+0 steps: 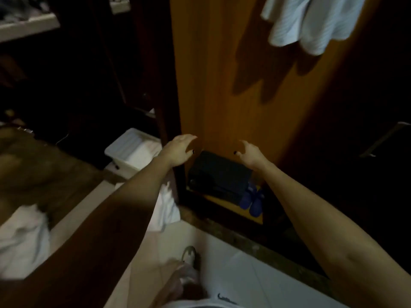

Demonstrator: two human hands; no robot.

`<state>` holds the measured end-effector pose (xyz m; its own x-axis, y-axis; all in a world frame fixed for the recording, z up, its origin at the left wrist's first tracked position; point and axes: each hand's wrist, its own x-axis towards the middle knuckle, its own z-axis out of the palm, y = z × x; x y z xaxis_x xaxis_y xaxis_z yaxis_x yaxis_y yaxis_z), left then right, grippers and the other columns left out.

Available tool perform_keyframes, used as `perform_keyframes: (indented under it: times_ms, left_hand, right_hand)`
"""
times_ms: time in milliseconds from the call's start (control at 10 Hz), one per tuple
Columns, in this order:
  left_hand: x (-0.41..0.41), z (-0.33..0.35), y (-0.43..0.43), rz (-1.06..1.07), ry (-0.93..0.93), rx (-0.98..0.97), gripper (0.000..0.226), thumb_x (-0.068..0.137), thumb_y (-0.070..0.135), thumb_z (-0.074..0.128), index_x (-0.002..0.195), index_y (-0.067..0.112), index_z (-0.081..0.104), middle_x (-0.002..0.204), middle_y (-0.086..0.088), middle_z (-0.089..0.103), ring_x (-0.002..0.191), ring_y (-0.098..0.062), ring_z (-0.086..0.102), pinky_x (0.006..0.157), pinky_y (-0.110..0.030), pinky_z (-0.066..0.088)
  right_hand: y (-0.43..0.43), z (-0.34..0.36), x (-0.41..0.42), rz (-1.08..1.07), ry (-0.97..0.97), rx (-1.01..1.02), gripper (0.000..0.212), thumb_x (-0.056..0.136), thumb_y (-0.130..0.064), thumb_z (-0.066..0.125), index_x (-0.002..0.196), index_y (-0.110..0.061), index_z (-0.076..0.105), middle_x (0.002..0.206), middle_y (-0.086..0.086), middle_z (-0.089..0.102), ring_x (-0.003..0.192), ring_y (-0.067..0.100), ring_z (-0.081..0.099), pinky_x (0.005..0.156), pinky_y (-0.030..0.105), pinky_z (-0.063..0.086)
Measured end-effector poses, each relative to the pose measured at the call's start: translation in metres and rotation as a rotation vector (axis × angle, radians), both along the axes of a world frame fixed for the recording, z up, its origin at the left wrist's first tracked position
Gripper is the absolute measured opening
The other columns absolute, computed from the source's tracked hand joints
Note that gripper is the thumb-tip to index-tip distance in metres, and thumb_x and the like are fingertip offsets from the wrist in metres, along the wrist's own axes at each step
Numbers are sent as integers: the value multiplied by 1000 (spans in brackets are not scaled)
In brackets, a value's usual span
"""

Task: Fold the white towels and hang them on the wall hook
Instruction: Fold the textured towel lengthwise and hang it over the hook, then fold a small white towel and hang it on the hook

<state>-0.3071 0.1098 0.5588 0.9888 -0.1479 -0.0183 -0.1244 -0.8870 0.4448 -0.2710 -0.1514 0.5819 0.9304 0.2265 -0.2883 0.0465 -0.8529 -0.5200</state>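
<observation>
White towel (pixel 311 23) hangs high on the wooden panel (pixel 211 74) — up and rightward of left hand (pixel 178 150) and right hand (pixel 250 154), each grip open, empty — right hand nearer.

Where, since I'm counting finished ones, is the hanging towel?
Top right of the head view: the white towel hangs against the orange wooden panel, above the right hand.

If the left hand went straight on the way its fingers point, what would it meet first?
Most likely the orange wooden panel just ahead of the left hand; nothing shows between them, though depth is unclear.
</observation>
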Motion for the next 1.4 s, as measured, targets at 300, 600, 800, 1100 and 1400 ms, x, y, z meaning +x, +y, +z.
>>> perform_keyframes:
  times_ms: [300,600,800,1100,1400]
  left_hand:
    - [-97,-120,116,324,214,-37,48,95,18,54,141,8,42,148,-11,41,137,-29,34,112,-41,28]
    - [-88,-245,201,510,477,-196,44,99,23,48,139,8,43,142,-13,45,132,-29,38,108,-35,30]
    - [-60,-384,223,466,552,-216,47,100,27,46,142,9,38,145,-12,41,133,-27,36,106,-32,27]
    - [10,-637,229,338,626,-268,47,98,29,47,141,11,40,144,-11,42,128,-31,39,103,-40,36]
    - [47,-832,214,238,572,-356,45,95,28,51,139,21,45,141,-3,50,129,-24,40,101,-37,38]
  right_hand:
    - [139,-113,-35,326,298,-59,47,100,-23,49,143,-7,41,139,19,50,123,37,50,94,34,44]
    - [261,-235,3,312,415,-110,48,98,-17,49,144,-11,40,142,17,48,129,34,46,108,39,38]
    - [306,-376,42,183,531,-121,47,98,-15,51,143,-6,41,139,18,50,127,34,47,103,34,38]
    - [328,-649,93,193,600,-228,36,96,-11,51,131,-1,50,126,21,57,116,35,54,87,29,40]
    - [321,-847,112,-47,563,-171,45,96,-13,56,136,2,44,132,22,53,121,36,51,98,35,41]
